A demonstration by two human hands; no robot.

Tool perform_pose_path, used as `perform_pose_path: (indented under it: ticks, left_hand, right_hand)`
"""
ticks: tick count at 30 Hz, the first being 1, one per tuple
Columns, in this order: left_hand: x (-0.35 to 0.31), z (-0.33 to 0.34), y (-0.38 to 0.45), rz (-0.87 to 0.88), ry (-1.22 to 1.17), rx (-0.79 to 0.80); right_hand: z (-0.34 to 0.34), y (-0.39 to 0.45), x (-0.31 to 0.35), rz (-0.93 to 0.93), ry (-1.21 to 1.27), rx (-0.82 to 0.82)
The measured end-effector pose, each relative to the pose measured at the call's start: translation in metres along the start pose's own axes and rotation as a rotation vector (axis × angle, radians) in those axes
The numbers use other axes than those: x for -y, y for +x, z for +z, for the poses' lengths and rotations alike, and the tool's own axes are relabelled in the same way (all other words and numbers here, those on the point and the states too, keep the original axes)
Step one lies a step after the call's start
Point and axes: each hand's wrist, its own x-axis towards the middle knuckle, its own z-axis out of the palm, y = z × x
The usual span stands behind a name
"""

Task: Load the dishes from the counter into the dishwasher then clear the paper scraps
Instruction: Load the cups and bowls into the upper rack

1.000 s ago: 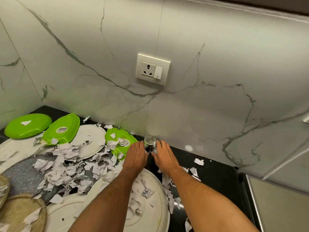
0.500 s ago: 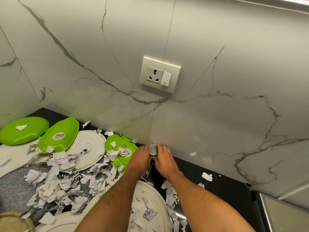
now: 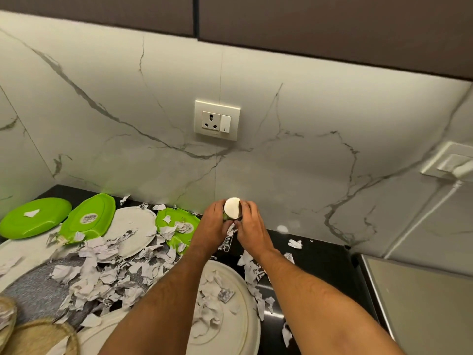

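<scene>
I see my left hand (image 3: 213, 226) and right hand (image 3: 252, 226) both clasping a small white-topped cup (image 3: 232, 208) below the wall socket (image 3: 217, 120), with paper scraps (image 3: 102, 267) and plates left of it.

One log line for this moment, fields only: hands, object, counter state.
hands: left hand and right hand both hold small cup | location: by the backsplash | counter: green plates, paper scraps not cleared
</scene>
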Motion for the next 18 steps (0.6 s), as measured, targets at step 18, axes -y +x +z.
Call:
perform_pose_path:
  ticks: [18]
  left_hand:
    - [-0.122,-0.02,-0.195,0.11,-0.121,0.196]
  right_hand:
    - [-0.092,-0.237,0.042,0.136,-0.08,-0.028]
